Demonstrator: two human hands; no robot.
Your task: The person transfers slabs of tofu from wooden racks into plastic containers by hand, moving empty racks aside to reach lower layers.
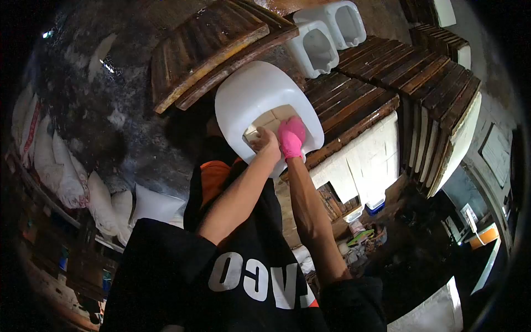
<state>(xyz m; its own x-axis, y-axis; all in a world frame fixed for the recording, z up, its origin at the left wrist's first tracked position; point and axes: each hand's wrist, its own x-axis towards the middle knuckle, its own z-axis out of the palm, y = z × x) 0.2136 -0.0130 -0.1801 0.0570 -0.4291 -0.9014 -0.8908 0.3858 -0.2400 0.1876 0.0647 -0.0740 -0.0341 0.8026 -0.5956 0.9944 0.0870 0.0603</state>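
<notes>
A white plastic container with a cut-out opening lies in front of me, and both my hands are inside that opening. Pale cream blocks with flat faces line its inside. My left hand, bare, rests at the left side of the opening, its visible fingers apart near the blocks. Beside it, my right hand wears a pink rubber glove; its fingers are curled down against the blocks, and what they grip is hidden.
Stacked wooden boards lie beyond the container. To the right, more slatted boards stand over white slabs. Two cut white containers sit at the back. White sacks line the left; the dark floor looks wet.
</notes>
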